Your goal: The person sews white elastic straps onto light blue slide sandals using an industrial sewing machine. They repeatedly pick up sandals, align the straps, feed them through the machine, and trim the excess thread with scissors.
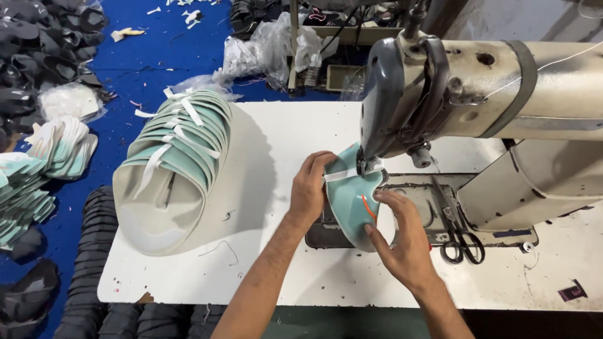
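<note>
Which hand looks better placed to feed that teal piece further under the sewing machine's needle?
Probably the left hand: it lies on the teal shoe piece right beside the presser foot, fingers on the white strap. The right hand holds the piece's near edge, farther from the needle.

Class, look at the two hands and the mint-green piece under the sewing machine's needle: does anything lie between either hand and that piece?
Nothing visible does. The left hand and right hand both rest directly on the mint-green piece. The scissors lie off to the right.
</note>
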